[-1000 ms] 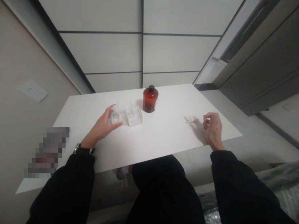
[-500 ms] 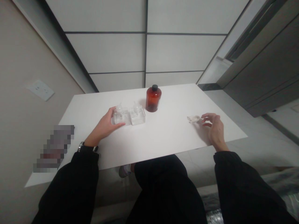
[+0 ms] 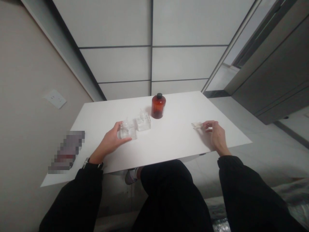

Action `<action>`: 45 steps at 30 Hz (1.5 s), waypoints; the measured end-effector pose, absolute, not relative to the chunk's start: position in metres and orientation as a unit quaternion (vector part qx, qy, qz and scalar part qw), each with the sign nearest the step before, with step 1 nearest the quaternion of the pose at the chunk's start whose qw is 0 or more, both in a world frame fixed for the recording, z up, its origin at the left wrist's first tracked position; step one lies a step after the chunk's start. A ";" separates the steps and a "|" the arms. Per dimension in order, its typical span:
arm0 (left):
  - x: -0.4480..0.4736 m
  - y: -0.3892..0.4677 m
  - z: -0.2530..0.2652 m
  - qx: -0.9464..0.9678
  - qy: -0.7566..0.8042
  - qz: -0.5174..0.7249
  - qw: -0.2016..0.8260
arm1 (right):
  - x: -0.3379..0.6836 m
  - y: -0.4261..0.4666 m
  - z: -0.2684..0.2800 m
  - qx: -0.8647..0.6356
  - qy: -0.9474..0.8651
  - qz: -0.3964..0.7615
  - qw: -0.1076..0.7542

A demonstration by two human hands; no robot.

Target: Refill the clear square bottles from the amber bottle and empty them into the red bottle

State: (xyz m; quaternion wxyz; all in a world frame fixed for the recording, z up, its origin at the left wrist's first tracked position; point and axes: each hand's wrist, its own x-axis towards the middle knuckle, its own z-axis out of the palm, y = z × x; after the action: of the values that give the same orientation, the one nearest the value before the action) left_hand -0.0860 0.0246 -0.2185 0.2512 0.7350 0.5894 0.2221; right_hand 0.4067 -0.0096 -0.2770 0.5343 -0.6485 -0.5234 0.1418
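Note:
My left hand (image 3: 111,139) is closed around the sides of a clear, square bottle-like container (image 3: 128,130) with a see-through top part. A second clear container (image 3: 144,122) of the same kind stands just behind and to its right, a narrow gap between them. At the right of the table, my right hand (image 3: 216,132) has its fingertips on the edge of a small crumpled white cloth or tissue (image 3: 197,125); the fingers look pinched on it. Behind the containers stands an amber bottle (image 3: 158,107) with a black cap, upright, touched by neither hand.
The white table (image 3: 154,151) has its front edge close to my legs. A blurred-out, pixelated flat object (image 3: 68,151) lies at its left. The wall with a socket (image 3: 56,99) rises on the left, and pale panelled doors (image 3: 120,64) stand behind.
My left hand has drawn its clear container toward me and away from the other one. My right hand has moved left onto the cloth. The camera view has shifted slightly.

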 end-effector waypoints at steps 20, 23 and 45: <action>-0.048 -0.024 -0.238 0.721 0.591 0.254 0.258 | 0.313 -0.022 -0.227 -0.603 -0.547 0.144 0.563; -0.049 -0.024 -0.243 0.726 0.574 0.279 0.257 | 0.232 -0.025 -0.214 -0.545 -0.600 0.231 0.538; -0.057 0.020 -0.186 0.743 0.433 0.357 0.365 | 0.110 -0.037 -0.256 -0.469 -0.652 0.263 0.535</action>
State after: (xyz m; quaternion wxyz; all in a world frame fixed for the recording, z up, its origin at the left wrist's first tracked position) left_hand -0.0570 0.0202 -0.1860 0.3653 0.7426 0.4328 0.3574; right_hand 0.1096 -0.0371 -0.2564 0.5347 -0.4690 -0.6520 0.2628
